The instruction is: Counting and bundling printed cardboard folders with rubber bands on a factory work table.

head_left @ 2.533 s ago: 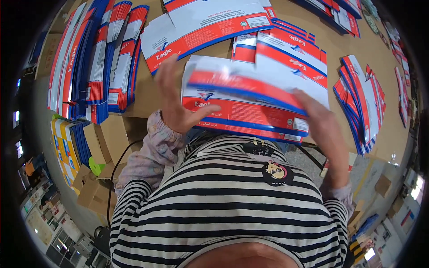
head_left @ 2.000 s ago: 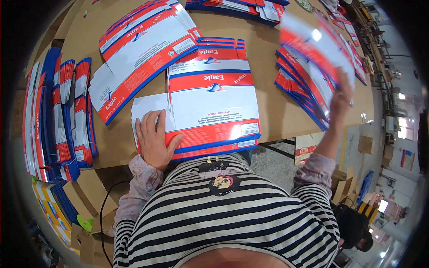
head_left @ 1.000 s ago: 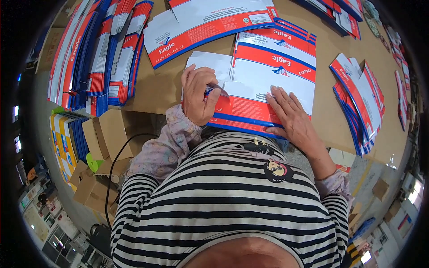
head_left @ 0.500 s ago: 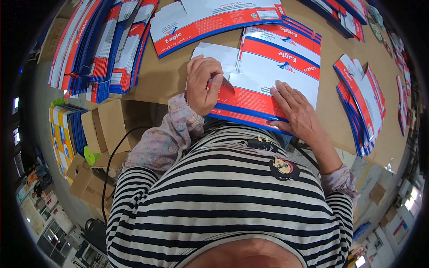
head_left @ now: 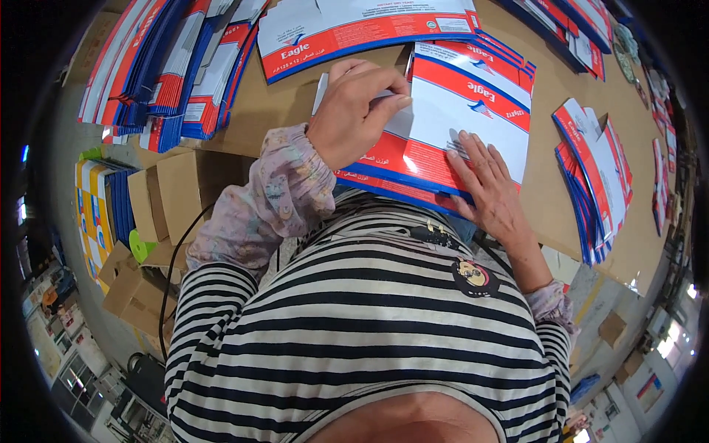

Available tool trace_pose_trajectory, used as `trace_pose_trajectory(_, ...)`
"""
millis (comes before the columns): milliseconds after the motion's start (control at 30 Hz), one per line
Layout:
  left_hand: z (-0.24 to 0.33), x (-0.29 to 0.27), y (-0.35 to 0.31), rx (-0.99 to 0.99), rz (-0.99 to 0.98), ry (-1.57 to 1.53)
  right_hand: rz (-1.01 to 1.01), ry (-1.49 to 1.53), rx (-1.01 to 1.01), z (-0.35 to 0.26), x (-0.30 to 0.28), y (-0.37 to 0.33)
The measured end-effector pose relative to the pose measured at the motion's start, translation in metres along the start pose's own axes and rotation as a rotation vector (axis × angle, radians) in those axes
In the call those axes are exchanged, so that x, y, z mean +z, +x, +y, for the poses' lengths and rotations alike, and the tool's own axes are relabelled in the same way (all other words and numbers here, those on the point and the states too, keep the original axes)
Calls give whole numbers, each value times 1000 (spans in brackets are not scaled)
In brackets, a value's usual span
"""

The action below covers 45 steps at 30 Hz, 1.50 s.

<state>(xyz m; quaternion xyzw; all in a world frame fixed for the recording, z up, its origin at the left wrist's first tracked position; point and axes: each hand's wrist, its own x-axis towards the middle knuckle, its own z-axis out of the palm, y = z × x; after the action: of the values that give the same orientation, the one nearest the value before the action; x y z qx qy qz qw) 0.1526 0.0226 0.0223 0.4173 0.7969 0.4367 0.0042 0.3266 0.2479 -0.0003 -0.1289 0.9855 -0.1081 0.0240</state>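
Observation:
A flat, folded carton (head_left: 461, 111) in white, red and blue lies in front of me at the table's near edge, over other flattened cartons. My left hand (head_left: 358, 111) is closed over its left part, thumb and forefinger pinched at the edge of a flap. The hand covers much of that flap. My right hand (head_left: 489, 184) lies flat on the carton's lower right, fingers stretched and somewhat apart, pressing on the printed panel.
Bundled flat cartons (head_left: 166, 74) stand at the far left, and a fanned stack (head_left: 369, 33) lies beyond my hands. Another carton bundle (head_left: 598, 177) rests on the right of the brown tabletop (head_left: 550, 192). An open cardboard box (head_left: 173, 196) stands below the table's left side.
My left hand has moved right and slightly away from me, drawing across the carton's left part. The red flap that stood raised there now lies flatter. My right hand stays on the carton.

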Motion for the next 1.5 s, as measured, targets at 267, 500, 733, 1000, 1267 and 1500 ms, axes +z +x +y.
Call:
trace_pose_trajectory(267,25,-13,28,170,59,-37,197,16,-108,2,-20,3)
trace_pose_trajectory(500,41,-45,35,277,599,-159,441,-90,57,21,-84,20)
trace_pose_trajectory(733,-4,-9,-64,65,-166,295,975,109,-64,25,-132,80)
trace_pose_trajectory(1000,-32,28,-58,18,-318,387,350,-157,-213,65,53,236)
trace_pose_trajectory(1267,-38,15,-44,-23,-393,318,187,302,-137,28,-31,133)
trace_pose_trajectory(1500,-35,10,-26,83,-441,382,-140,72,133,-3,-3,10)
